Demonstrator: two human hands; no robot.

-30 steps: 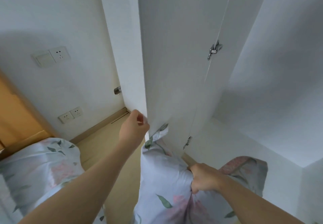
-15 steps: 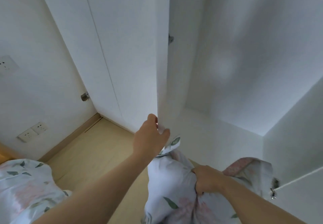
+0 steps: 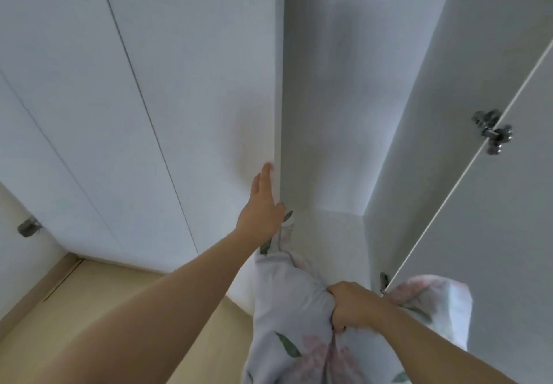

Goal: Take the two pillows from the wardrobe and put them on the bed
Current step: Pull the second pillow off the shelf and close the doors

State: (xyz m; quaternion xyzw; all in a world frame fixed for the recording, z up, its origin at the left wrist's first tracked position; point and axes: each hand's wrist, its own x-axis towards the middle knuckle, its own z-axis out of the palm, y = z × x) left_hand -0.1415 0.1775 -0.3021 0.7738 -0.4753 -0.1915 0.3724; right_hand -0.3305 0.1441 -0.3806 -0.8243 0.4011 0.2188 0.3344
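My right hand is clenched on a bunched fold of a pillow in a pale floral case, which hangs low in front of the open wardrobe compartment. A second lobe of the same floral fabric shows to the right of my wrist. My left hand lies flat, fingers stretched out, against the face of the white wardrobe door near its free edge, holding nothing. The compartment's shelf looks bare. The bed is out of view.
The right wardrobe door stands open with a metal hinge on it. More shut white door panels run to the left. Light wooden floor lies below, and a small metal doorstop sits on the left wall.
My left hand has let go of the door's edge and now presses flat on its face. The door has swung towards shut. The view has turned right and the bed has left it.
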